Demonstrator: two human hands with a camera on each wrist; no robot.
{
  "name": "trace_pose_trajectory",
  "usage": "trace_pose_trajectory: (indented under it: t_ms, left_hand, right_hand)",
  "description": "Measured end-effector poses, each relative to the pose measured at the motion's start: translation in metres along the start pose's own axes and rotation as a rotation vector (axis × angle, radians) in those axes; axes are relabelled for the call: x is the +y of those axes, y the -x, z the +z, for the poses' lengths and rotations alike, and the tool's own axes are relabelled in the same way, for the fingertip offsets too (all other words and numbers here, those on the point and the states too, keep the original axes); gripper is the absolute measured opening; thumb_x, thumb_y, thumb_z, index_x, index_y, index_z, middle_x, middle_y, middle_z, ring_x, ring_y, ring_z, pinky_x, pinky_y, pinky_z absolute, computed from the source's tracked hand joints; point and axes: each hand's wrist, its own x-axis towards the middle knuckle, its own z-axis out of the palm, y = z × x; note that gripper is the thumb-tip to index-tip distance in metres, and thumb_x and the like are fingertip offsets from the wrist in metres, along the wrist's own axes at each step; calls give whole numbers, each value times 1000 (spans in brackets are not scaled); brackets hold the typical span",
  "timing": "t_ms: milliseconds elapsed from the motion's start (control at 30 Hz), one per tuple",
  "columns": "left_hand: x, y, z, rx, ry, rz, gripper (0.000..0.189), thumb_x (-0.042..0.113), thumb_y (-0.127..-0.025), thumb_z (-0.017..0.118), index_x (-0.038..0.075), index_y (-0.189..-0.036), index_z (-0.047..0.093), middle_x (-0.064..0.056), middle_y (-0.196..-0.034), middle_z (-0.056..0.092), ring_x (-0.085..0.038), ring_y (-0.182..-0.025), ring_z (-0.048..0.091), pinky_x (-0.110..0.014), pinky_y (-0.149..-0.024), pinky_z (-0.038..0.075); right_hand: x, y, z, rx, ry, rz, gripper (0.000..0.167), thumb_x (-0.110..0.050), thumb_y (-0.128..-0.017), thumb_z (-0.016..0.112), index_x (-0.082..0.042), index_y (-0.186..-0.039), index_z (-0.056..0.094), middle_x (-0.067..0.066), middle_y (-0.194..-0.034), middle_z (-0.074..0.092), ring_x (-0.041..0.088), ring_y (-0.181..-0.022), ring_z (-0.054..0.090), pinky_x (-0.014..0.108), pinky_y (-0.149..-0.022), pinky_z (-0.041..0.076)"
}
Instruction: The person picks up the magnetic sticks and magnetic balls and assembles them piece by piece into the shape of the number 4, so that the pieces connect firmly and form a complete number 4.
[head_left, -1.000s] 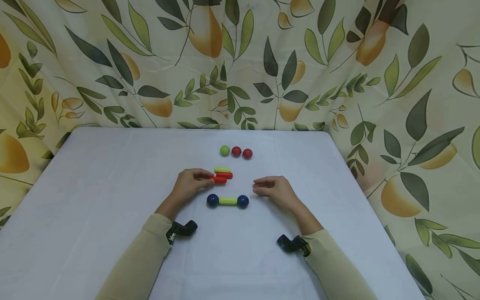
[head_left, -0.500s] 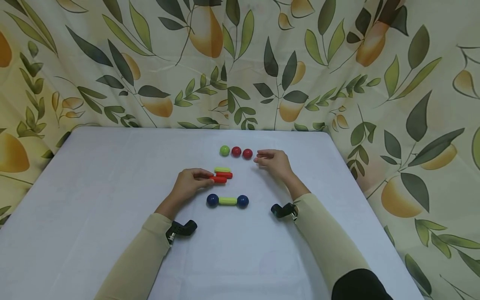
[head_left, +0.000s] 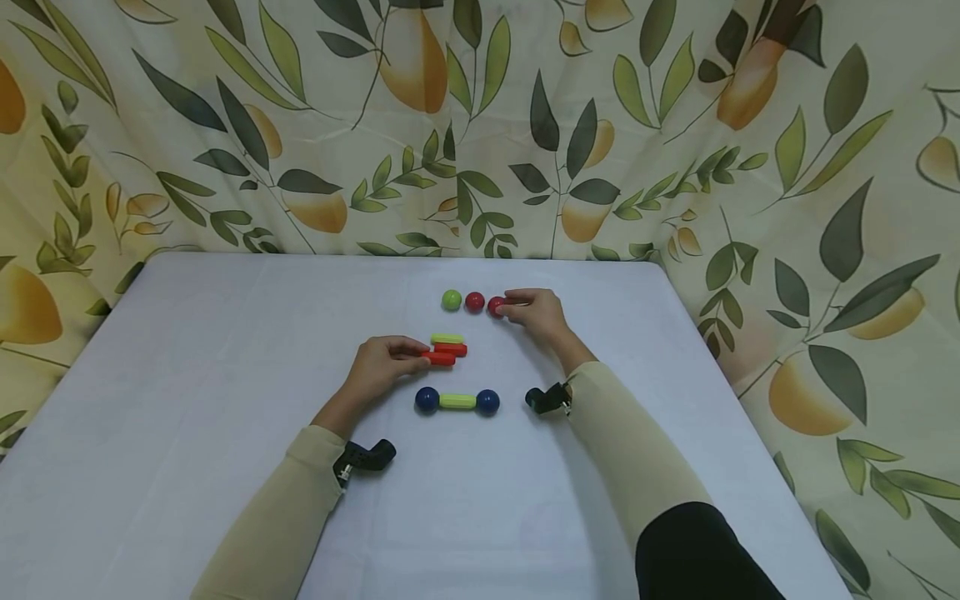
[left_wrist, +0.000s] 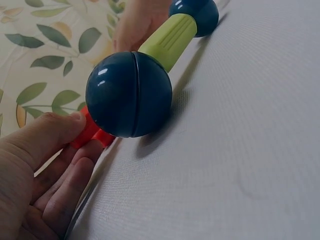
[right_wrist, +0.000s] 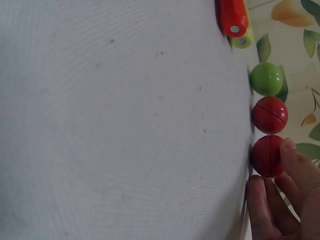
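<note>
My left hand (head_left: 375, 367) pinches the end of the front red rod (head_left: 441, 359) between thumb and fingers. A second red rod (head_left: 452, 350) and a yellow-green rod (head_left: 447, 338) lie just behind it. At the far side, my right hand (head_left: 542, 315) holds the rightmost red ball (right_wrist: 265, 156), thumb on top and fingers at its side in the right wrist view. Another red ball (right_wrist: 270, 115) and a green ball (right_wrist: 266, 79) line up beside it. Nearer the body lies a yellow-green rod (head_left: 457, 402) joined between two dark blue balls, the left one (left_wrist: 127, 95) and the right one (head_left: 487, 402).
A white cloth covers the table (head_left: 225, 333). Its far edge meets a curtain (head_left: 465, 125) printed with leaves and fruit. Both wrists wear black camera mounts, the left mount (head_left: 367, 456) and the right mount (head_left: 547, 398).
My right hand has moved away from the body, from beside the rods to the rightmost red ball, and has taken hold of it. The left hand stays on the red rod.
</note>
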Motion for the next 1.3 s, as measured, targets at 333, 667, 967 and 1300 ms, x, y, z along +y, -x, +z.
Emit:
trace_pose_trajectory:
  t_ms: [333,667,967,1300]
  left_hand:
    - [0,-1,-1,-3,-6,-2,25,25,-82,81,16,-105,76,-1,-105,73,-17,-97,65,-36,-87,53]
    - [0,0,-1,-3,-8,-3,26,26,-82,81,16,-105,76,-1,-104,74,-16,-97,65,-36,-88,52]
    - [0,0,0,0,-11,-6,24,25,-82,81,17,-105,76,-1,-105,73,-17,-97,65,-35,-87,52]
    - [0,0,0,-6,-21,-8,25,26,-83,80,18,-106,76,-1,-107,73,-18,-101,64,-37,-90,51]
  right_hand:
    - [-1,-4,4,-14,30,65,42,-29,-90,73,-13,-128,66,7,-126,64,23,-105,63,29,-78,45]
    - [2,1,5,0,5,40,41,-30,-90,73,-10,-125,68,9,-129,64,22,-112,61,34,-93,49]
    - [13,17,5,24,-21,-8,42,-31,-87,76,-11,-123,69,9,-127,67,23,-127,51,41,-108,40]
    - [20,36,7,-2,-62,-30,42,-32,-85,78,-12,-121,71,8,-123,68,22,-124,53,40,-106,42]
